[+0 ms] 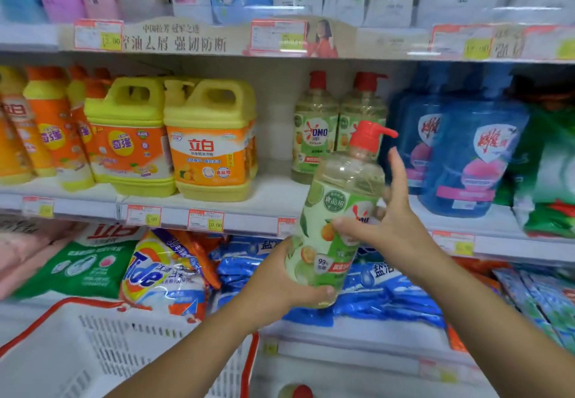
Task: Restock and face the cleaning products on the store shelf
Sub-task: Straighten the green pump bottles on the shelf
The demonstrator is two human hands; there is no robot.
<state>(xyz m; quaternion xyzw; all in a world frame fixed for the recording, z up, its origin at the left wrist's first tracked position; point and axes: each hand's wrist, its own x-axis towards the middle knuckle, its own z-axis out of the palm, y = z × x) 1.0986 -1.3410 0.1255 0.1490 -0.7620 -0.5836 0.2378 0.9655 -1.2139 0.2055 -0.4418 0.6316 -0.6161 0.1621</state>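
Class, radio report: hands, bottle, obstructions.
Left hand grips pump bottle low. Right hand pinches its middle. Bottle tilted, in front of shelf. Two matching bottles behind.

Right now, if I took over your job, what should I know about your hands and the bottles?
Left hand grips the bottom of the clear plastic pump bottle with red top and green label.
Right hand holds its middle, thumb on the label.
Two matching bottles stand on the white middle shelf.
Done: this bottle is up, tilted, in front of them.
Left: stand it on the shelf, label facing out, probably before the pair.
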